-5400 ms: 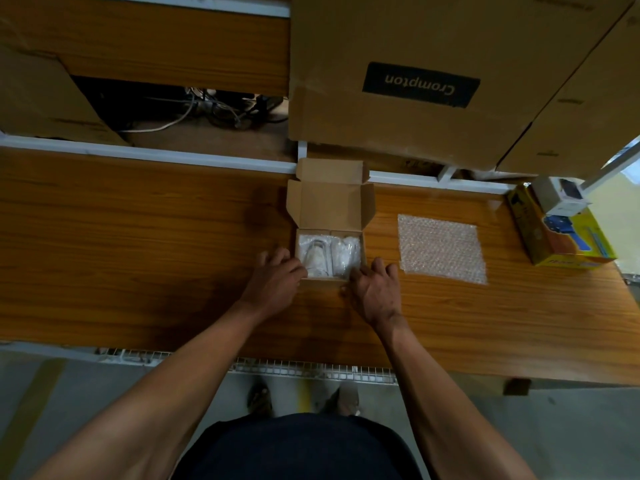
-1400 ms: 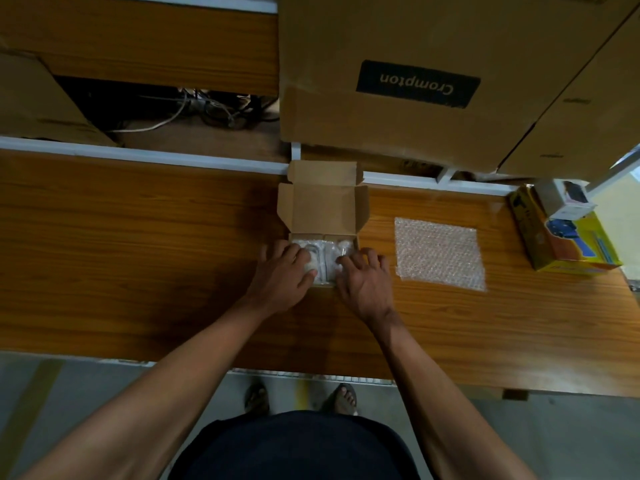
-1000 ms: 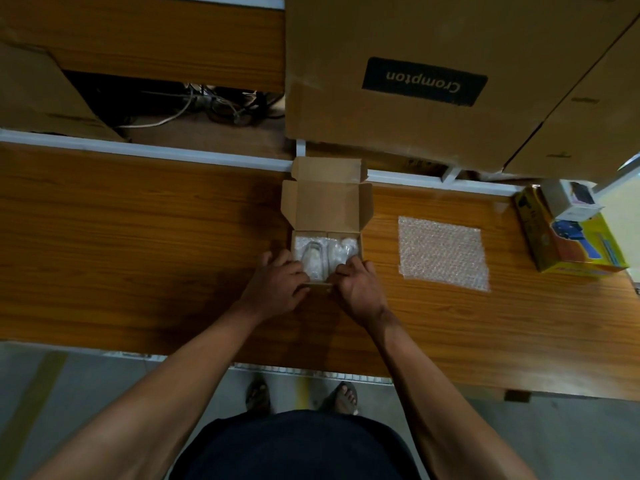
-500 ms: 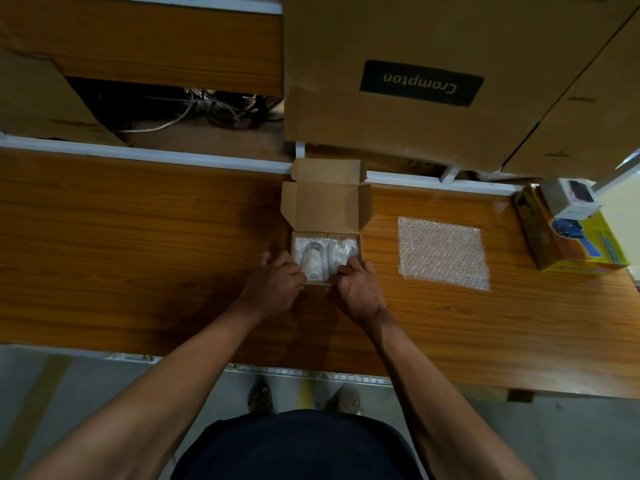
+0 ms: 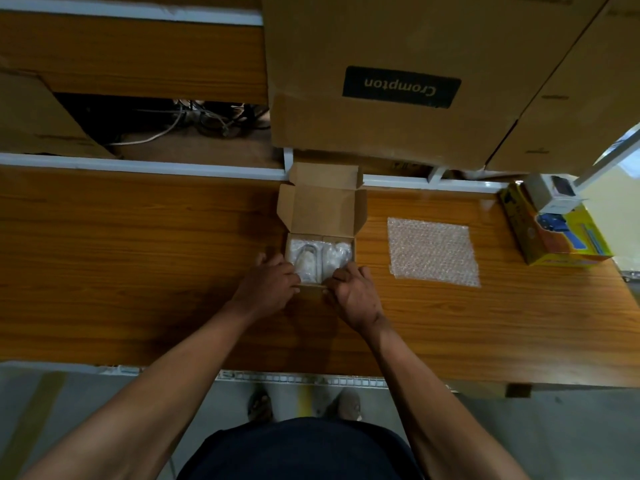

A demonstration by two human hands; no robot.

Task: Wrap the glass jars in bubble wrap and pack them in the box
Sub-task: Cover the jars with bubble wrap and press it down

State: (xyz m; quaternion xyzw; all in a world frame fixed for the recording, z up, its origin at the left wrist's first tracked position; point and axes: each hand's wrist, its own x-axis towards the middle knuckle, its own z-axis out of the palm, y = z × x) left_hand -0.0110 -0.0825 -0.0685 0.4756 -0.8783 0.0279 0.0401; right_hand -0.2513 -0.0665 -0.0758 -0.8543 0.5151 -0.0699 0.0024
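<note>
Both forearms are reaching forward from the near edge of the counter [image 5: 138,271] and converging on a small cardboard box [image 5: 322,209]. The left hand [image 5: 266,289] is lying knuckles-up against the box's near left corner, its fingers curling over the rim and gripping the cardboard there. The right hand [image 5: 353,292] is mirroring it at the near right corner, fingers bent over the front wall and pinching the edge, thumb side turned toward the box. Just beyond the fingertips, two wrapped jars [image 5: 311,259] are lying side by side inside the box, each swathed in pale bubble wrap; the left one is showing a clearer glassy outline, the right one is more bundled. The box lid is standing open, tilting away toward the far side. To the right of the box, well apart from the right hand, a flat sheet of bubble wrap [image 5: 433,251] is lying on the counter. Farther right, a yellow carton [image 5: 554,237] is sitting near the counter's end. Beyond the counter, a large brown carton [image 5: 398,64] marked "Crompton" is standing.
</note>
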